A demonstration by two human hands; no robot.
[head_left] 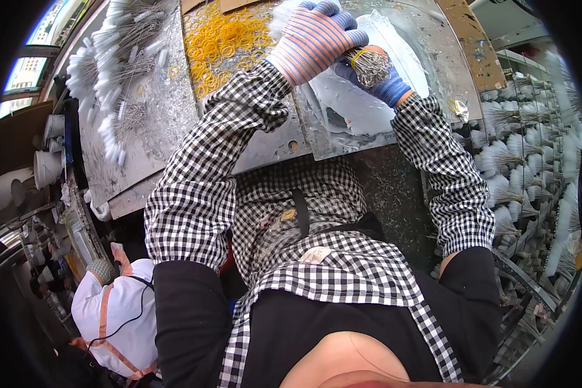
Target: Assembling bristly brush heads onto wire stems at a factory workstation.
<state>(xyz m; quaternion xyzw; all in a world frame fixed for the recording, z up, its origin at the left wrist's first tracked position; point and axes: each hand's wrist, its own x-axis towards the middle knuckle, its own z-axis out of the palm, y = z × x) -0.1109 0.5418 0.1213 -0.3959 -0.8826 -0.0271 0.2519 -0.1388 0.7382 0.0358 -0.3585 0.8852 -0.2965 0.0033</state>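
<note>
My left hand (318, 40), in a blue and orange striped glove, is closed with its fingertips at a bundle of wire-stemmed brushes (372, 67). A yellow rubber band (354, 57) circles the wire stems, whose looped ends point toward me. White bristles (290, 14) show beyond my left hand; whether they belong to this bundle I cannot tell. From the other side my right hand (389, 88), in a blue glove, is wrapped round the stems, its fingers partly hidden. Both hands are above a board (320, 139) smeared with thick white paste (352, 110).
Loose yellow rubber bands (223, 39) are heaped left of the board. Farther left, white-bristled brushes (113, 71) lie on the metal tabletop (168, 110). Racks of bundled brushes (514, 161) stand at my right. A person in white clothing (119, 317) is at the lower left.
</note>
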